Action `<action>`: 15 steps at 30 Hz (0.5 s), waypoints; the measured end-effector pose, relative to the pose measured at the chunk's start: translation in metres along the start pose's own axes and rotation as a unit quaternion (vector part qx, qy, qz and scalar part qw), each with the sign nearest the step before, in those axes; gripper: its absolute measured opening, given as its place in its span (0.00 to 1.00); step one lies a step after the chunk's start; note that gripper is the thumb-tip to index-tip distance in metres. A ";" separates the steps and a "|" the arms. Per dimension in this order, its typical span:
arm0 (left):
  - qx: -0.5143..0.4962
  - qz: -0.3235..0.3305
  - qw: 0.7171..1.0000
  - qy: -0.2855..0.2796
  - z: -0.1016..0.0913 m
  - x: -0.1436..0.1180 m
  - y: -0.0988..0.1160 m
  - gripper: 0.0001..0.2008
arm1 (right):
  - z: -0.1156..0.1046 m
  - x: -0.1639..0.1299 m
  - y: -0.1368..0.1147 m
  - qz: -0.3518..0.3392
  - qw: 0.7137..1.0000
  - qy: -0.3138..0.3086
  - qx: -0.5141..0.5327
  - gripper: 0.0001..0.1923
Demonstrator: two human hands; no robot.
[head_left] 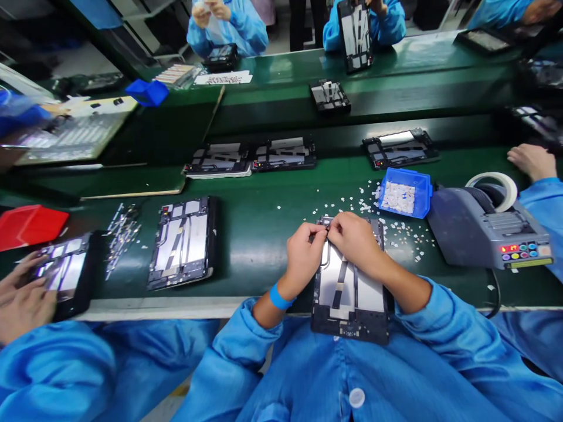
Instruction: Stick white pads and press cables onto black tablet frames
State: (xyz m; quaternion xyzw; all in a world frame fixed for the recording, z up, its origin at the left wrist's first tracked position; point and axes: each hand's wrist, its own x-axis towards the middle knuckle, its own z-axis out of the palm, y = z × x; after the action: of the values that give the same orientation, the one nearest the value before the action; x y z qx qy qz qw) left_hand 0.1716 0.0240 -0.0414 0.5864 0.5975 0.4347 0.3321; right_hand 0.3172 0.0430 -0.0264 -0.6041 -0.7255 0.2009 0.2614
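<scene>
Both the left hand (302, 253) and right hand (354, 237) pinched together on a tiny piece at the far edge of the tablet chassis (349, 293) (overhanging the near bench (255, 246) edge), which could have slipped and misaligned it.

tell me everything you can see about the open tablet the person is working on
The tablet frame is a dark, flat rectangle lying back-open, with pale silvery panels and thin black ribbon strips inside. It overhangs the near edge of the green belt towards the person's lap. The left hand and right hand meet at its far end, fingers pinching something too small to identify.
</scene>
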 end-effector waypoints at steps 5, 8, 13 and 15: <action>-0.093 -0.056 0.993 -0.038 0.001 0.008 -0.005 0.04 | -0.041 0.008 0.042 0.045 0.996 0.066 -0.031 0.06; -0.144 -0.088 0.984 -0.065 -0.002 0.012 -0.006 0.05 | -0.081 0.004 0.077 0.148 0.973 0.115 -0.133 0.09; -0.083 -0.022 0.995 -0.060 -0.024 0.021 -0.004 0.10 | -0.085 -0.009 0.056 0.045 0.997 0.034 -0.046 0.08; 0.000 0.050 0.998 -0.039 -0.036 0.029 -0.006 0.09 | -0.068 -0.004 0.030 0.025 0.999 -0.030 0.012 0.08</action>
State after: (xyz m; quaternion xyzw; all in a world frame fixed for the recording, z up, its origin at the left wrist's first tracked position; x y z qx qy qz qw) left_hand 0.1340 0.0481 -0.0296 0.6324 0.5535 0.4274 0.3332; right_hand 0.3837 0.0435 0.0081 -0.6126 -0.7151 0.2343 0.2419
